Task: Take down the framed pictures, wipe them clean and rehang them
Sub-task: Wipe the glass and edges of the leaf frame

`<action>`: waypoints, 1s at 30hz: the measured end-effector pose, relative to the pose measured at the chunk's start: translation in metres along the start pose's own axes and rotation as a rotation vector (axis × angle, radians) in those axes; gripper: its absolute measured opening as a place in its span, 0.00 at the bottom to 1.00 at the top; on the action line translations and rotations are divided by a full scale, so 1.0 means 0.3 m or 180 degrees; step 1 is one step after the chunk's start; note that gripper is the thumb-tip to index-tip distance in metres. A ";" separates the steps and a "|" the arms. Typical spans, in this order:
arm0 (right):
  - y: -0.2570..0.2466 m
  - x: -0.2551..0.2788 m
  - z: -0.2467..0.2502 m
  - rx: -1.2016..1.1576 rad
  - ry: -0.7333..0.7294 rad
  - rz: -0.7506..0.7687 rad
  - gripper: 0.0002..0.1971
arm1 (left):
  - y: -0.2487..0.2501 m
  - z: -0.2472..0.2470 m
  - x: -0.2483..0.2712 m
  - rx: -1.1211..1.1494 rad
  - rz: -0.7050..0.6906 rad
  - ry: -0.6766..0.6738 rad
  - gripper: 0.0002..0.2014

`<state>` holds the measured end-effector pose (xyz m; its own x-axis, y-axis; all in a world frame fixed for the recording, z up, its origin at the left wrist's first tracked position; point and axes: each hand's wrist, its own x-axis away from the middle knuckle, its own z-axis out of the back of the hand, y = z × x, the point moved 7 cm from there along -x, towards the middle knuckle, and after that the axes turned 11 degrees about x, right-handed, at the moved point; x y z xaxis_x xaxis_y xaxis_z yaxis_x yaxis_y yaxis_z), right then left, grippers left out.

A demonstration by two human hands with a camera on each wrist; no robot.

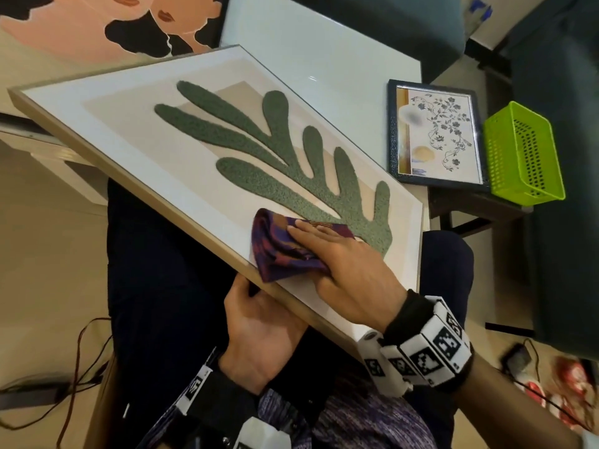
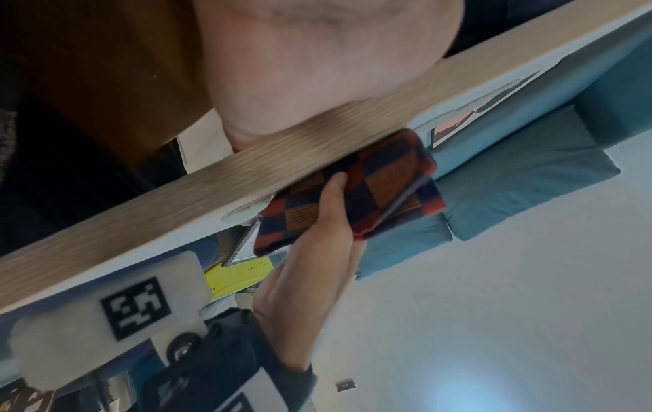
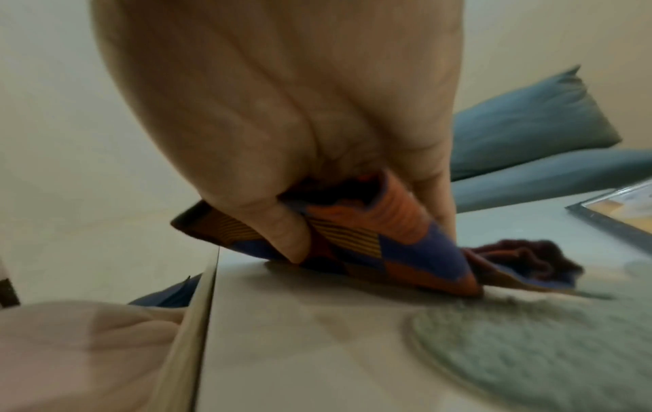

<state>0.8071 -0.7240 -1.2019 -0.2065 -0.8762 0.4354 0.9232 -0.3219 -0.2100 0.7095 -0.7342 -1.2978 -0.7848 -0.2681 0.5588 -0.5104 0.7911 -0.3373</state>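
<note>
A large framed picture (image 1: 201, 124) with a green leaf shape and a pale wood frame lies tilted across my lap. My right hand (image 1: 343, 264) presses a folded purple-and-red checked cloth (image 1: 278, 251) on the glass near the lower corner. Its fingers lie along the cloth. In the right wrist view the thumb and fingers of that right hand (image 3: 282, 97) pinch a raised fold of the cloth (image 3: 388, 239). My left hand (image 1: 262, 332) grips the frame's lower edge from below. The left wrist view shows the wood edge (image 2: 176, 209) and the cloth (image 2: 381, 184) beyond it.
A small dark-framed floral picture (image 1: 437, 134) lies on the white table (image 1: 324, 59), beside a lime green basket (image 1: 522, 153). Another large picture with painted faces (image 1: 81, 27) stands at the top left. A teal sofa (image 1: 551, 92) is on the right. Cables (image 1: 81, 351) run over the floor.
</note>
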 end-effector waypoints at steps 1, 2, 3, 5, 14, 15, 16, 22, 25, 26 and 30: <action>0.004 -0.002 -0.004 0.0083 -0.0039 -0.0045 0.40 | 0.002 -0.001 -0.008 0.0003 -0.0087 -0.0004 0.30; -0.010 -0.004 -0.005 0.0074 -0.0073 0.0008 0.38 | 0.007 0.011 -0.028 -0.0041 -0.0212 -0.0099 0.29; -0.039 -0.009 -0.005 -0.0031 -0.0089 0.0185 0.37 | 0.005 0.005 -0.036 -0.0020 -0.0314 -0.0285 0.29; -0.084 -0.016 -0.005 -0.0286 -0.0097 0.0568 0.33 | 0.020 0.018 -0.055 0.0287 -0.0613 -0.0587 0.31; -0.085 -0.039 0.004 -0.0321 -0.0124 0.1009 0.34 | 0.018 0.083 -0.044 0.0277 -0.0422 0.0018 0.26; -0.062 -0.049 0.011 -0.0340 -0.0060 0.0909 0.37 | 0.013 0.060 -0.036 0.0187 -0.0355 -0.0088 0.27; -0.044 -0.054 0.016 -0.0335 -0.0022 0.0818 0.39 | 0.007 0.040 -0.032 0.0235 -0.0283 -0.0161 0.28; -0.047 -0.035 0.010 -0.0397 -0.0152 0.1202 0.39 | 0.021 0.051 -0.029 0.0096 -0.0448 -0.0111 0.26; -0.024 -0.034 0.009 -0.0300 -0.0099 0.1073 0.38 | 0.028 0.042 -0.031 0.0094 -0.0633 -0.0088 0.23; -0.040 -0.023 0.001 -0.0285 -0.0143 0.1200 0.36 | 0.024 0.015 -0.023 0.0038 -0.0729 -0.0325 0.24; -0.002 -0.035 -0.003 -0.0496 -0.0090 0.1156 0.37 | 0.011 0.011 -0.008 0.0175 -0.0492 -0.0048 0.26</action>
<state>0.8084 -0.7148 -1.2073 0.1354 -0.9336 0.3319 0.8738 -0.0453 -0.4841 0.7084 -0.7327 -1.3027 -0.7004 -0.3928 0.5959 -0.6436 0.7085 -0.2894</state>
